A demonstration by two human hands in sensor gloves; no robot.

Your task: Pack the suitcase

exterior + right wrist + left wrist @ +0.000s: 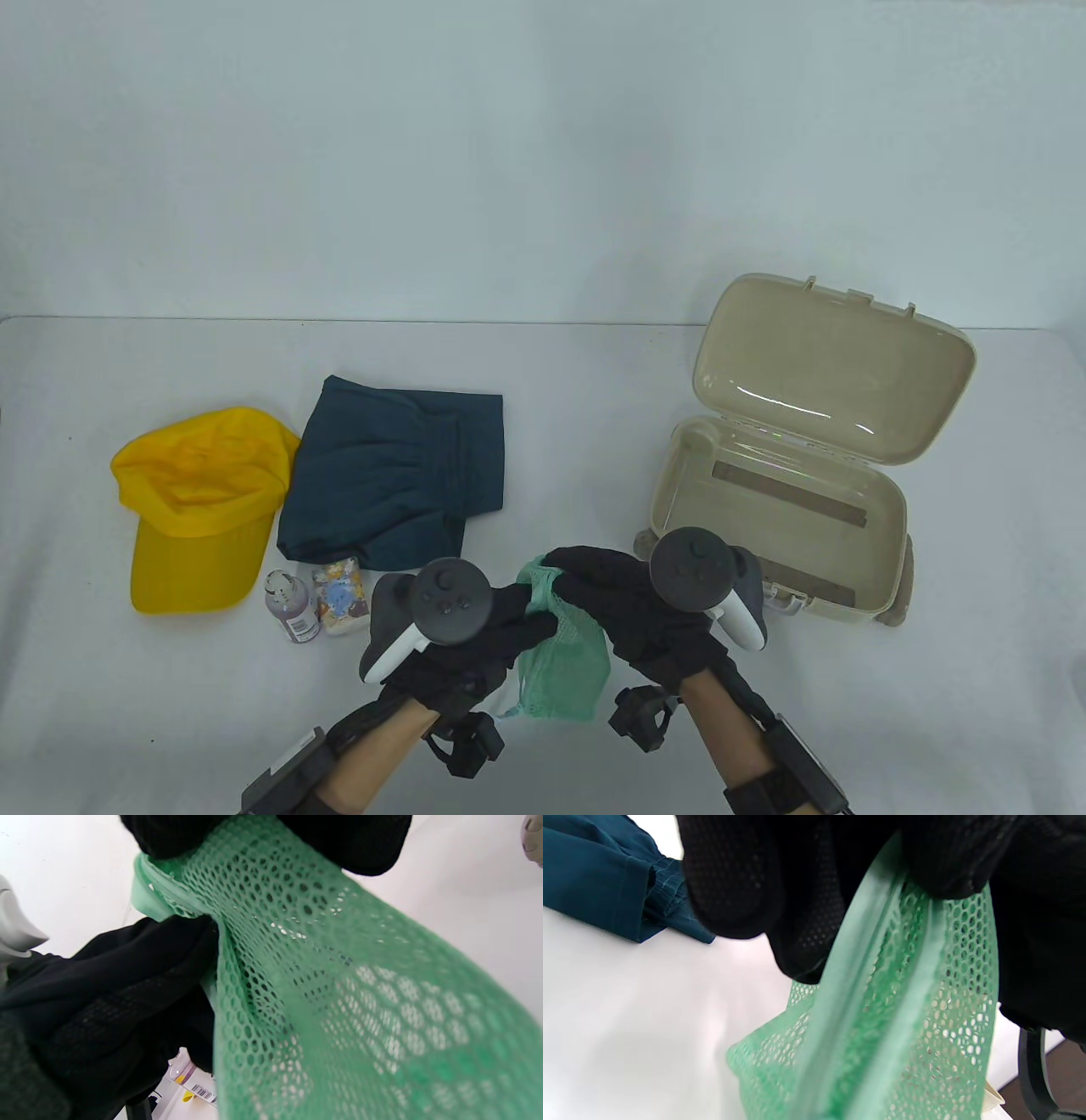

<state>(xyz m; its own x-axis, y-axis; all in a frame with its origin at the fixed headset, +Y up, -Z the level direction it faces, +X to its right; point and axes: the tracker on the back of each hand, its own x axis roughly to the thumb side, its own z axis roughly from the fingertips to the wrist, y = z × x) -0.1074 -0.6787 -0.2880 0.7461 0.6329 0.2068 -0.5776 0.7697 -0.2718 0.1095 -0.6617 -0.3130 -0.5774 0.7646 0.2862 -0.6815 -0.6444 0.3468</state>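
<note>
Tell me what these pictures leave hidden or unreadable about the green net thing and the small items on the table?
- Green mesh bag: the left hand and right hand cover its top in the table view; contents unknowable.
- Wrist views: the bag's lower part is blurred and cut by the frame edge.
- Small bottle: label too small to read.
- Suitcase: the right hand's tracker hides its front corner.

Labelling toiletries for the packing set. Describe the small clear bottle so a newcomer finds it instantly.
Start at the yellow cap on the table's left side. Just right of its brim, in front of the folded dark teal shorts, stands the small clear bottle. It holds purplish liquid, unlike the floral-patterned white container right beside it.
</note>
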